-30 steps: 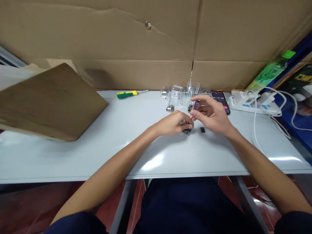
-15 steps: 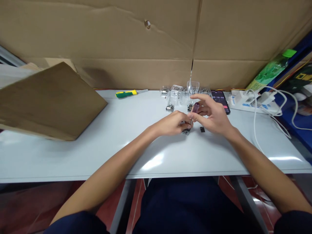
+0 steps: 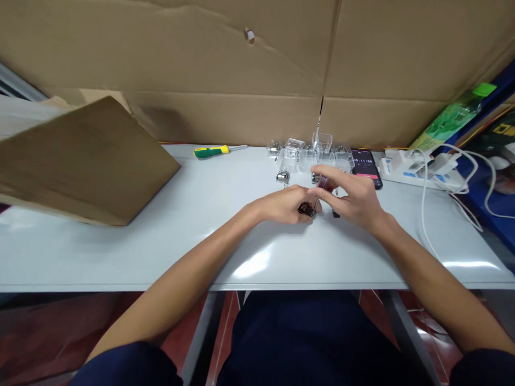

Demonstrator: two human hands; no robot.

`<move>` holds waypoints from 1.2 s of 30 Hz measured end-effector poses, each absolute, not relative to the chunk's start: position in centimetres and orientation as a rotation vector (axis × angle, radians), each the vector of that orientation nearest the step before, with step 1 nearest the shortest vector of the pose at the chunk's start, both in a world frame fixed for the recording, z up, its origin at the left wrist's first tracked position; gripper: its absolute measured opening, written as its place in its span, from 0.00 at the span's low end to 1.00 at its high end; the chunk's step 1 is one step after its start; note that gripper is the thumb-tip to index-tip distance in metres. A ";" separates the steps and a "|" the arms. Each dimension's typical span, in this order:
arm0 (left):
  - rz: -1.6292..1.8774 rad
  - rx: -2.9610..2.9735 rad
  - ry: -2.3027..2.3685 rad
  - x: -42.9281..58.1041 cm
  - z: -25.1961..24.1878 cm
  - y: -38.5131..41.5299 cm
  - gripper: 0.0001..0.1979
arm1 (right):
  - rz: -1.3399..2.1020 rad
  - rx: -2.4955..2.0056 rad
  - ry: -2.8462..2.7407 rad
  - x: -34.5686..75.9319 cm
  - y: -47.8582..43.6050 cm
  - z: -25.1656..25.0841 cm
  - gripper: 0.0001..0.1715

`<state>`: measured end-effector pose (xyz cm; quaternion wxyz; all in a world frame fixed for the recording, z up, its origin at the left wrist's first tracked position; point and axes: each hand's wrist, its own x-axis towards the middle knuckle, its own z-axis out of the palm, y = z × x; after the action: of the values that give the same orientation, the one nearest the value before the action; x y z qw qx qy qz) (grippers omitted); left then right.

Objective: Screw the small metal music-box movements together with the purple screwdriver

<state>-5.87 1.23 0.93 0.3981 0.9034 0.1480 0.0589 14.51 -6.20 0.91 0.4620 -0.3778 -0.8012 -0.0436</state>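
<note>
My left hand [image 3: 285,206] pinches a small dark metal mechanism [image 3: 306,209] at its fingertips, near the middle of the table. My right hand [image 3: 346,196] holds a small purple-handled screwdriver [image 3: 322,183], its thin shaft reaching down to that mechanism. Fingers hide most of the handle. Just beyond my right fingers, a small black flat piece [image 3: 335,214] lies on the table, partly hidden. Two small metal mechanisms [image 3: 282,177] [image 3: 316,178] sit just ahead of my hands, and a group of clear plastic boxes [image 3: 306,156] stands behind them.
A yellow-green screwdriver [image 3: 213,151] lies at the table's back edge. A phone showing a timer [image 3: 365,169] lies back right, by a white power strip [image 3: 418,167] with white cables. A brown cardboard sheet [image 3: 80,166] overhangs the left side.
The dark mechanism has lifted slightly and tilted in my left hand. My right hand has moved down, bringing the screwdriver closer to it and covering more of the black piece. The view has shifted slightly.
</note>
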 end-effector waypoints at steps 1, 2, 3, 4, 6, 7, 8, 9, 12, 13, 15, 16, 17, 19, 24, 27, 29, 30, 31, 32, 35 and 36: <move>0.138 2.308 0.371 -5.8 0.8 1.3 0.17 | -0.066 -0.946 -1.963 14.5 -6.3 1.1 0.20; 0.127 2.328 0.366 -5.8 0.6 1.3 0.15 | -0.004 -0.964 -1.964 14.4 -6.5 1.5 0.18; 0.118 2.339 0.361 -5.7 0.5 1.3 0.14 | 0.074 -0.977 -1.973 14.4 -6.6 1.8 0.17; 0.121 2.341 0.353 -5.7 0.3 1.3 0.13 | 0.166 -0.985 -1.998 14.4 -6.8 2.3 0.17; 0.180 2.319 0.328 -5.7 0.0 1.3 0.13 | 0.402 -0.973 -2.071 14.5 -7.1 3.1 0.19; 0.224 2.298 0.311 -5.7 -0.1 1.3 0.15 | 0.514 -0.952 -2.112 14.6 -7.2 3.4 0.21; 0.265 2.274 0.297 -5.8 -0.2 1.3 0.16 | 0.601 -0.932 -2.142 14.7 -7.2 3.6 0.23; 0.294 2.251 0.286 -5.8 -0.2 1.4 0.17 | 0.657 -0.918 -2.164 14.8 -7.2 3.6 0.25; 0.291 2.188 0.271 -6.0 0.2 1.4 0.14 | 0.669 -0.956 -2.156 15.1 -6.8 3.3 0.31; 0.280 2.162 0.264 -6.0 0.4 1.4 0.13 | 0.657 -0.984 -2.139 15.3 -6.7 3.1 0.32; 0.268 2.099 0.257 -6.0 0.8 1.4 0.12 | 0.648 -1.032 -2.103 15.6 -6.4 2.6 0.31; 0.275 2.068 0.261 -5.9 0.8 1.4 0.12 | 0.654 -1.047 -2.091 15.8 -6.3 2.4 0.31; 0.289 2.042 0.270 -5.8 0.8 1.4 0.12 | 0.665 -1.056 -2.084 15.9 -6.2 2.3 0.30; 0.334 2.010 0.300 -5.6 0.6 1.4 0.10 | 0.675 -1.055 -2.076 16.0 -6.2 2.3 0.28; 0.413 2.004 0.364 -5.3 -0.1 1.2 0.08 | 0.628 -0.962 -2.032 15.7 -6.1 2.2 0.30; 0.465 2.028 0.411 -5.2 -0.1 1.0 0.06 | 0.505 -0.943 -1.975 15.4 -5.8 2.0 0.30; 0.491 2.050 0.443 -5.1 0.0 0.9 0.07 | 0.422 -0.941 -1.918 15.3 -5.6 1.8 0.30; 0.505 2.064 0.461 -5.1 0.0 0.9 0.08 | 0.404 -0.934 -1.888 15.3 -5.6 1.7 0.30; 0.522 2.078 0.479 -5.1 0.0 0.8 0.08 | 0.406 -0.924 -1.862 15.2 -5.6 1.6 0.30; 0.538 2.090 0.495 -5.1 0.0 0.8 0.09 | 0.424 -0.912 -1.841 15.1 -5.6 1.6 0.31; 0.576 2.124 0.524 -5.0 -0.1 0.6 0.08 | 0.483 -0.886 -1.813 14.9 -5.9 1.8 0.31; 0.580 2.136 0.528 -5.0 -0.1 0.6 0.07 | 0.478 -0.883 -1.814 14.8 -6.0 1.8 0.30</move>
<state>-5.03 0.55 -0.11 0.4198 0.8520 0.2105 0.2312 14.81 -5.97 1.84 0.5094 -0.3664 -0.7530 0.1983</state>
